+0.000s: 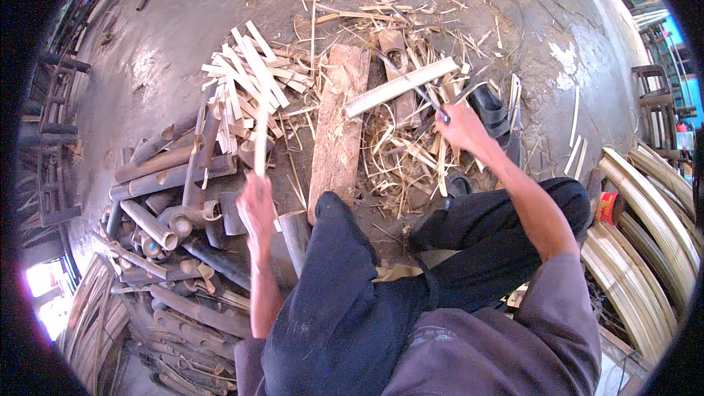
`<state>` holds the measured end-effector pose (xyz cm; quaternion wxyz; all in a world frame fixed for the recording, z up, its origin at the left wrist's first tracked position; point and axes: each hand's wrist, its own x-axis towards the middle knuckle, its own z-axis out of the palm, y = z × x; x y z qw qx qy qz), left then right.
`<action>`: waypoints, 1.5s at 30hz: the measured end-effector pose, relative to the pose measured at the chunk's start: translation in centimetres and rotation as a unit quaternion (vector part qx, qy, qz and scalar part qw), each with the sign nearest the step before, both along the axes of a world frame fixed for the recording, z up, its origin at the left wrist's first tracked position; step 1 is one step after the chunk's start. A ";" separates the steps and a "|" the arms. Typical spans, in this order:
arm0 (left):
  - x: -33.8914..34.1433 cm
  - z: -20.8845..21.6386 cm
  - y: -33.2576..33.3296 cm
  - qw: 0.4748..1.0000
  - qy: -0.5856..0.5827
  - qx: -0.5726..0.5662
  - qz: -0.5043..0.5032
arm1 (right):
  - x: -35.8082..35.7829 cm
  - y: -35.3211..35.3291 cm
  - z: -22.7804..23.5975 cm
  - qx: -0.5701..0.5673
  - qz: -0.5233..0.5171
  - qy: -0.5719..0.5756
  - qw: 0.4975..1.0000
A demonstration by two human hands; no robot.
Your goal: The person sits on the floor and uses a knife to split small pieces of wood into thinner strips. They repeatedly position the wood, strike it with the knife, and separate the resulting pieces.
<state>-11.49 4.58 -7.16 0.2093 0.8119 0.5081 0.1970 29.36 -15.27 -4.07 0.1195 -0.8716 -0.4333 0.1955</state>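
My left hand is closed round the lower end of a pale bamboo strip. The strip points away from me toward a heap of cut bamboo strips on the floor. In my right hand I grip the dark handle of a long thin knife; its blade slants away to the left. A wider bamboo slat lies across the blade's line, one end near a worn wooden board. Whether blade and slat touch I cannot tell. My foot rests at the board's near end.
Thin shavings litter the floor round a bamboo tube. Dark bamboo tubes are piled at my left. Long split bamboo lengths lean at my right. Dark racks line the left side.
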 end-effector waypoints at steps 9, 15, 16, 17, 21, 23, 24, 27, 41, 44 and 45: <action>16.6 -6.2 11.0 0.976 -0.016 0.139 -0.170 | -11.9 -7.8 -0.5 -0.062 -0.110 0.227 0.966; 25.3 -14.2 1.8 0.948 0.061 0.142 -0.278 | -14.9 -10.2 -4.8 0.056 -0.205 0.317 0.924; 26.2 -14.5 1.3 0.950 0.076 0.125 -0.275 | -14.7 -10.4 -5.2 0.071 -0.212 0.306 0.925; 26.8 -14.6 1.0 0.953 0.094 0.109 -0.269 | -14.5 -10.5 -5.7 0.090 -0.196 0.256 0.942; 27.5 -8.1 1.1 0.958 0.063 -0.127 -0.248 | -12.8 -10.4 -4.8 0.111 -0.269 0.257 0.922; 24.9 -3.8 0.9 0.958 -0.013 -0.190 -0.216 | -12.7 -9.5 -4.2 0.123 -0.308 0.278 0.902; 23.0 -2.6 0.5 0.957 -0.090 -0.182 -0.207 | -12.4 -9.6 -5.0 0.137 -0.303 0.267 0.905; 17.1 -0.9 -0.8 0.883 -0.293 -0.320 -0.181 | -12.5 -8.5 -5.4 0.138 -0.268 0.250 0.920; 11.8 5.6 -0.4 0.858 -0.452 -0.234 -0.063 | -16.7 -1.4 12.0 0.265 -0.125 0.488 0.822; 11.9 8.2 -1.6 0.924 -0.332 -0.174 -0.073 | -17.3 -0.8 14.6 0.269 -0.083 0.484 0.828; 11.6 8.9 -1.9 0.949 -0.262 -0.160 -0.070 | -17.7 -0.5 15.4 0.271 -0.066 0.487 0.828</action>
